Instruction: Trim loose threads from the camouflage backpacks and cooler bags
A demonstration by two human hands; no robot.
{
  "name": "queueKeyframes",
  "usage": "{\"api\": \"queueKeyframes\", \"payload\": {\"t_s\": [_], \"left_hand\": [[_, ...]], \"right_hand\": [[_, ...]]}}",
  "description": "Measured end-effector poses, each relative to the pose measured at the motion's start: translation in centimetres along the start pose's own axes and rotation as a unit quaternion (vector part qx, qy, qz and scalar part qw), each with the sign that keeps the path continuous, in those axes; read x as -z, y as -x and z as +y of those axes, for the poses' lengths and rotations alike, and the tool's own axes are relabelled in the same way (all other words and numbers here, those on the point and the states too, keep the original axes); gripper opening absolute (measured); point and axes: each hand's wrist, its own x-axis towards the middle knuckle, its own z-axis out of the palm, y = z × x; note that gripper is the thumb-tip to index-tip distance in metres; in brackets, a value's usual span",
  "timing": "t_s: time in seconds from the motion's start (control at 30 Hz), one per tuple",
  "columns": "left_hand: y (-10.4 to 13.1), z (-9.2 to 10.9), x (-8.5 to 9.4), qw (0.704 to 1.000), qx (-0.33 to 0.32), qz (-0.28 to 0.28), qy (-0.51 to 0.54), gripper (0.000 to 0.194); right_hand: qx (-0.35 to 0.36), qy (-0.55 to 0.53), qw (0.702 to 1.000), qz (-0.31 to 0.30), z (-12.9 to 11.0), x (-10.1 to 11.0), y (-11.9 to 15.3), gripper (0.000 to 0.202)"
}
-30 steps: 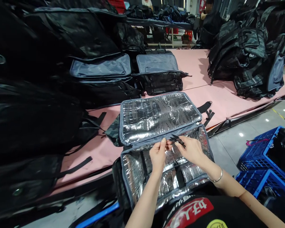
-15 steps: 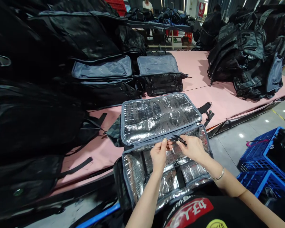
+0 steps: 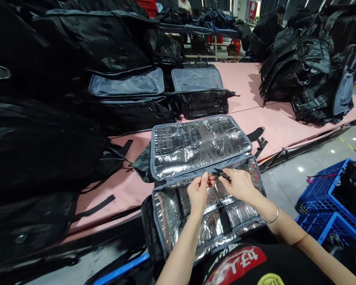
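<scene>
Nearby, two bare forearms reach up past one black top (image 3: 302, 261) with a red print and a yellow patch, and a single bracelet (image 3: 273, 217) circles the right wrist. The right grip (image 3: 239, 184) is curled around one pair of black snips (image 3: 223, 175), blades pointing leftward at the left grip (image 3: 198, 192), which is pinched, thumb to fingers; what lies in that pinch is too small to tell. Both meet over one foil-lined bag (image 3: 201, 146), just below the blue-grey seam where its laid-back lid joins the body. To the right, two blue crates (image 3: 323, 196) with dark contents stand on a shiny grey floor (image 3: 280, 184). The bag's lid lies over a pink desk (image 3: 246, 113) that runs across the view. Dark bags (image 3: 41, 150) crowd the left side, too dim to count. Beyond the lid, two open bags (image 3: 200, 81) sit side by side, both with blue-grey linings. On the right rises a heap of black backpacks (image 3: 299, 75), too overlapped to count. Farther off, a second desk (image 3: 200, 30) carries a row of dark bags; one person (image 3: 184, 5) in a pale top shows behind it, and another person's head (image 3: 280, 12) appears by the heap.
</scene>
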Motion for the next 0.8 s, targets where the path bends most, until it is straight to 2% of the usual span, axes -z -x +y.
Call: {"api": "queueKeyframes", "payload": {"t_s": [0.37,0.63,0.8], "left_hand": [[-0.1,-0.1,0.0,1.000,0.000,0.005,-0.001,0.032],[0.0,-0.1,0.1,1.000,-0.004,-0.006,0.005,0.032],[-0.1,-0.2,0.1,1.000,-0.003,-0.003,-0.007,0.033]], "right_hand": [[-0.015,-0.050,0.998,0.023,0.8,-1.3,0.2,0.029],[0.011,-0.011,1.000,0.024,0.4,-0.8,0.1,0.027],[-0.004,-0.047,0.998,0.034,1.0,-1.1,-0.1,0.028]]}}
